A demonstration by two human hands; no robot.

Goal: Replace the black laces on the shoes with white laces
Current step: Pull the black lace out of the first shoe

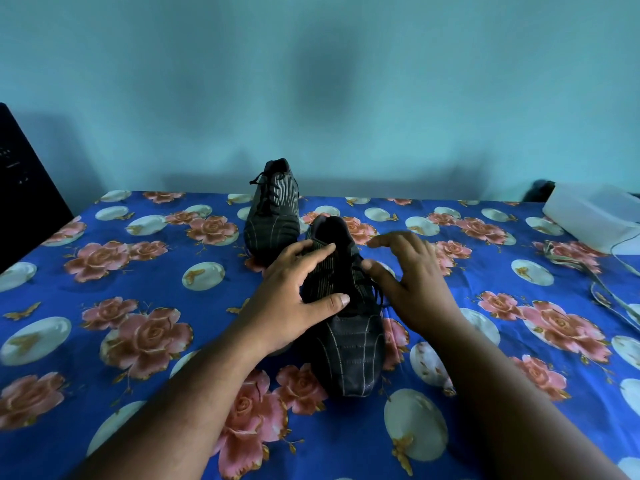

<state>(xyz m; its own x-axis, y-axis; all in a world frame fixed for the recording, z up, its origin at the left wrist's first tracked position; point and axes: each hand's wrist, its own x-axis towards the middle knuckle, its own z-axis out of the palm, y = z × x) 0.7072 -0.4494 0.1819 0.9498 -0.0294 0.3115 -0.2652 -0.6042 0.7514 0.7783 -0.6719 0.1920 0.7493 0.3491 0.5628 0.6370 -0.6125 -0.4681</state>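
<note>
The near shoe (346, 306) is being steadied on the flowered tabletop (104, 306), toe toward the person, by the left hand (298, 299), whose thumb and fingers (322, 249) are being spread wide across the tongue and upper. The right hand (412, 285) is being held just beside the shoe's lacing, its fingers loosely open and fanned, with the thumb tip being brought against the black lace (375, 292); whether the lace is actually being pinched cannot be told. The far shoe (273, 209) is being left standing behind, just beyond the near one, with its own black laces (266, 192) threaded and tied. What look like the white laces (588, 275) are lying well apart at the right edge, near a white box (595, 213). The task is judged to be only beginning: both shoes are being kept in black, nothing white is being threaded, and unlacing, relacing and tying are being left for both.
</note>
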